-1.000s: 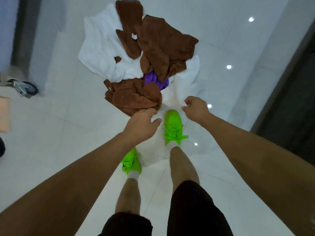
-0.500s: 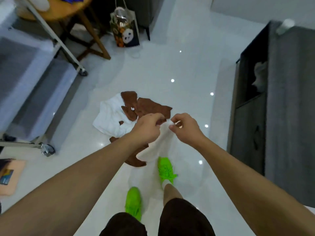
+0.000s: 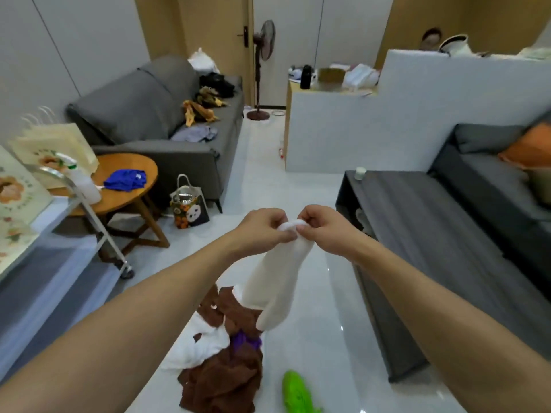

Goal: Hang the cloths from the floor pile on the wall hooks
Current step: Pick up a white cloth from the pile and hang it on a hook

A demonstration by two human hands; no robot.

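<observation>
Both hands had risen from near the floor to chest height, lifting one white cloth clear of the floor pile. Left hand and right hand each pinched its top edge, knuckles nearly touching, forearms extended. Pile held brown, white and one purple cloth; one green shoe beside it

A grey sofa stands at the left wall with clothes strewn on its seat. Before it a round wooden table carries a blue cloth. A panda-print bag sits on the floor beside it. A fan stands by the door. A dark low table lies right.
</observation>
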